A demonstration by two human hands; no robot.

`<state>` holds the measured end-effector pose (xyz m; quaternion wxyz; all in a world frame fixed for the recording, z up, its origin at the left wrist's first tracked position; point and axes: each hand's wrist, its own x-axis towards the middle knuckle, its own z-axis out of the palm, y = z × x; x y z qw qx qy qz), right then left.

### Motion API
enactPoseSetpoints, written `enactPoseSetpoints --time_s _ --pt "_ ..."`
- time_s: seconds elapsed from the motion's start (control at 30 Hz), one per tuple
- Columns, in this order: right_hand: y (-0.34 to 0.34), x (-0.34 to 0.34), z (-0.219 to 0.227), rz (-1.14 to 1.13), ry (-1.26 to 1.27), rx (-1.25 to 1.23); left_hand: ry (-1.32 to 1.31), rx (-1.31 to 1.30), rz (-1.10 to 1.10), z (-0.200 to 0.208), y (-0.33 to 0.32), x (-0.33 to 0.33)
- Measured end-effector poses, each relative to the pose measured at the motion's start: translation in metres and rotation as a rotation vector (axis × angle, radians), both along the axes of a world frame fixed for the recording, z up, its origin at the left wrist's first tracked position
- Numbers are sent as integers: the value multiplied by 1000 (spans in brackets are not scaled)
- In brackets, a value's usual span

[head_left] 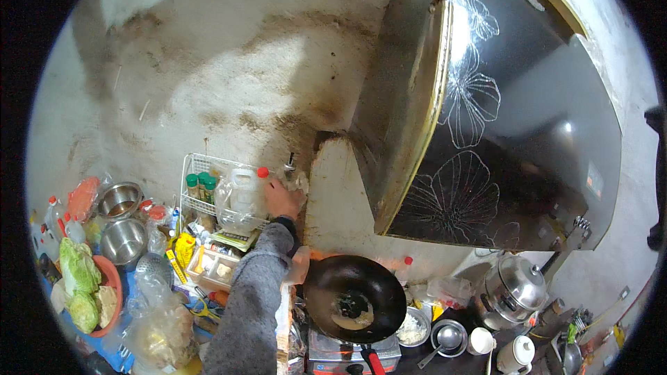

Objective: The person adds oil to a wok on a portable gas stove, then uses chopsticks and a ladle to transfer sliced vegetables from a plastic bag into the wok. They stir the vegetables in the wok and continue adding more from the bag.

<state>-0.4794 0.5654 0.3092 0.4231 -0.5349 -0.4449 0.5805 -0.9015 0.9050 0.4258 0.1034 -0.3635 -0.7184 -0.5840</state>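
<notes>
My left hand [283, 199], at the end of a grey fuzzy sleeve, reaches up to the right end of a white wire rack [196, 167]. Its fingers look closed around a bottle with a red cap [262, 172]; the hand hides most of the bottle's body. Right beside it in the rack stands a whitish plastic jug [243, 187], partly wrapped in clear plastic. Spice jars with green lids [192, 180] fill the rack's left side. A dark wok [354, 298] with a little pale liquid sits on the stove [354, 355], its red handle toward me. My right hand is out of view.
A metal range hood [514, 139] overhangs the right. Left are steel pots [124, 241], a reddish basin [113, 292] with cabbage, and plastic bags [161, 330]. Right of the wok stand a bowl of white food [413, 326], a bowl with a ladle [449, 337] and a lidded steel pot [514, 285].
</notes>
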Motion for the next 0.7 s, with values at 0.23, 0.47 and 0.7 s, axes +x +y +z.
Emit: enactPoseSetpoints --time_s 0.23,0.47,0.7 --pt "3 0 -2 -10 11 -27 176 333 -62 -11 3 -19" --pt "7 5 -16 20 47 -13 -73 353 -361 42 -47 -59" --pt "9 12 -19 81 40 -6 -47 327 -525 87 -89 -57"
